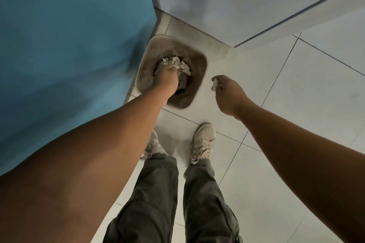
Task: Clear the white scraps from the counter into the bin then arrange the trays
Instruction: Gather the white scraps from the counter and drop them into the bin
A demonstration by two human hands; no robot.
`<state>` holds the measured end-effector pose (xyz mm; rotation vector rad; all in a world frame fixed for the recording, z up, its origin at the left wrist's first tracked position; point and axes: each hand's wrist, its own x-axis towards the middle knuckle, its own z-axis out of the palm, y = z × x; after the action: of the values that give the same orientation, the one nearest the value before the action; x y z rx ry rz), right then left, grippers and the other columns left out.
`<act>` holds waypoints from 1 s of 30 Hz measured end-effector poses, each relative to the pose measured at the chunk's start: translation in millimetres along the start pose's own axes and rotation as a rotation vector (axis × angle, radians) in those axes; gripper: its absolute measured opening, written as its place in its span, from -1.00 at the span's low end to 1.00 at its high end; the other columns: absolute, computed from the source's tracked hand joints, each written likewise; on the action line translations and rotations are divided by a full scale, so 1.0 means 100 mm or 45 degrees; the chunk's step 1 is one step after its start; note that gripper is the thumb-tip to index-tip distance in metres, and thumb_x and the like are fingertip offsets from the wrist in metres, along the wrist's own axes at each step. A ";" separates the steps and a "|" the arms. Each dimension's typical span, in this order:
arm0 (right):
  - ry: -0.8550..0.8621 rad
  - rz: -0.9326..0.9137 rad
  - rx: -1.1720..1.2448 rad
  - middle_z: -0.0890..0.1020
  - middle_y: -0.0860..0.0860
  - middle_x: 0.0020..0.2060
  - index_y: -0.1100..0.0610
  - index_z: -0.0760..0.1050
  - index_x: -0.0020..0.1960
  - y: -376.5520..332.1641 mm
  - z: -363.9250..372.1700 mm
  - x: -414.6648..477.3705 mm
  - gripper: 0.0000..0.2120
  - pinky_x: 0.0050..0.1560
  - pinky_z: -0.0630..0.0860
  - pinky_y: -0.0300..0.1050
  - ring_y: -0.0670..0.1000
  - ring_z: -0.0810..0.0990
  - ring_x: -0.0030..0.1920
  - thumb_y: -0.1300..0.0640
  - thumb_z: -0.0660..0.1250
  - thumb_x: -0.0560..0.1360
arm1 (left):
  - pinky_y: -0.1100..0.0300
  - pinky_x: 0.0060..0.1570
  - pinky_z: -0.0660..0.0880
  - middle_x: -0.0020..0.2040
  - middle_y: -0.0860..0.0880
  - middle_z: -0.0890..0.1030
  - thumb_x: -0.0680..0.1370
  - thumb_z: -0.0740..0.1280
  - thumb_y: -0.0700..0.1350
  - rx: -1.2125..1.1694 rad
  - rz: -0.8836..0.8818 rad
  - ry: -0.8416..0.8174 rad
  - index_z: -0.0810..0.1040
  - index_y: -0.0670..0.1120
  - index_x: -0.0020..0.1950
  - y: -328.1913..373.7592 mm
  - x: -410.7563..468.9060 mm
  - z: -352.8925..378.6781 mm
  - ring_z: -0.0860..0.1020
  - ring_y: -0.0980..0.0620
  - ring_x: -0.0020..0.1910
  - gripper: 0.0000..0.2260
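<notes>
head view, bin holding white scraps, left hand grip unclear, right hand grip pinching scrap

No text, label, brand, number or sign can be read anywhere in view, whether on the brown square plastic bin, the pale lace-up sneakers or the blue wall panel.
</notes>
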<state>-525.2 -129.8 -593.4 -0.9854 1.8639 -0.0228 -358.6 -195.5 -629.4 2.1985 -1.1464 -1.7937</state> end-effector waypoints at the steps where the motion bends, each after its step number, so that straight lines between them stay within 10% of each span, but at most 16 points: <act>1: 0.008 -0.011 0.021 0.58 0.11 0.14 0.15 0.40 0.35 -0.04 0.03 0.01 -0.61 0.15 0.52 0.04 0.16 0.56 0.11 0.27 0.05 0.57 | 0.03 0.24 0.43 0.23 -0.14 0.57 0.63 0.13 -0.07 0.032 0.007 -0.015 0.56 -0.08 0.27 -0.02 0.00 -0.03 0.50 -0.17 0.20 -0.70; 14: -0.060 -0.137 -0.071 0.51 0.14 0.28 0.12 0.25 0.43 -0.50 0.12 0.13 -0.49 0.17 0.41 -0.09 0.21 0.49 0.25 0.16 0.24 0.50 | 0.08 0.14 0.46 0.17 -0.09 0.60 0.63 0.15 0.01 0.275 0.128 0.089 0.57 -0.05 0.25 -0.17 -0.21 -0.27 0.52 -0.12 0.16 -0.70; 30: 0.174 -0.402 0.004 0.44 -0.04 0.39 0.01 0.35 0.42 -1.18 -1.22 -2.03 -0.55 0.25 0.26 -0.24 0.03 0.40 0.37 -0.07 0.25 0.57 | 0.04 0.18 0.50 0.23 -0.01 0.55 0.54 0.26 0.07 0.575 0.685 0.251 0.48 0.00 0.31 1.27 -2.54 -0.90 0.51 -0.04 0.20 -0.64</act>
<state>-509.4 -127.6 -329.5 -1.2949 1.8114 -0.2879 -350.9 -172.6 -332.5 1.9184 -1.9983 -1.1568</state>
